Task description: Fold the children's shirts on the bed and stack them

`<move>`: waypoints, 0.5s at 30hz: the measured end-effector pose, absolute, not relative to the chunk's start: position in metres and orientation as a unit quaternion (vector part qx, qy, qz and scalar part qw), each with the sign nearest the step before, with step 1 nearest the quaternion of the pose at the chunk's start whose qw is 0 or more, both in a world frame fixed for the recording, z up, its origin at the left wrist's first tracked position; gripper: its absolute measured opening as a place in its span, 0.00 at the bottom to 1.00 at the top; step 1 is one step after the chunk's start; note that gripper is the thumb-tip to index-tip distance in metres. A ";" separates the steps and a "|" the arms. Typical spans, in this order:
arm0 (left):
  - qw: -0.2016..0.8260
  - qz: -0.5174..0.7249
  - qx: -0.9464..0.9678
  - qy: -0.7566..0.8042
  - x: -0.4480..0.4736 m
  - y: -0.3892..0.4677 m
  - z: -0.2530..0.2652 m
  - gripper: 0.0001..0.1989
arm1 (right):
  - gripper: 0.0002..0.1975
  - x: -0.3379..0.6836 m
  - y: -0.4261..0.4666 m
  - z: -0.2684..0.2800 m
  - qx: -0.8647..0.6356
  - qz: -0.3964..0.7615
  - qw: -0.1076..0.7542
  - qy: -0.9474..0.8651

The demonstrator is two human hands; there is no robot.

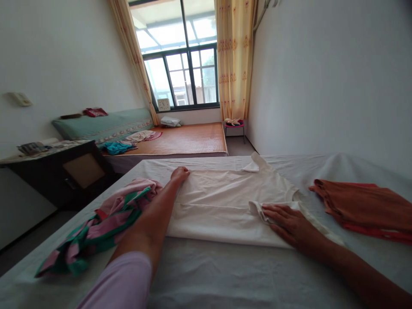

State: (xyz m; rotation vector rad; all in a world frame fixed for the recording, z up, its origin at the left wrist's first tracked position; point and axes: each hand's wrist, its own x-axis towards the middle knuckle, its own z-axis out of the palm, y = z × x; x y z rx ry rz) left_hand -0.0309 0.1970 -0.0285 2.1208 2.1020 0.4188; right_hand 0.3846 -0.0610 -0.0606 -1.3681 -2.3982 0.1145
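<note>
A white T-shirt [219,193] lies spread on the sheet-covered table [225,274], its neck end toward the right and its near side folded over. At its far left corner, my left hand [180,173] is closed, pinching the hem. My right hand [286,221] rests flat on the folded near sleeve, fingers stretched out and pointing left. The far sleeve sticks up a little at the back edge.
Left of the shirt lies a crumpled pink and green garment [128,206]. Folded rust-brown and red clothes [370,206] are stacked at the right. Beyond stand a bed [193,137], a dark cabinet [80,167] and a small stool [234,124] by the window.
</note>
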 end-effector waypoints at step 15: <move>-0.021 0.157 0.721 0.675 0.023 0.186 -0.009 0.22 | 0.20 0.380 -0.062 -0.041 -0.482 0.066 0.156 -0.860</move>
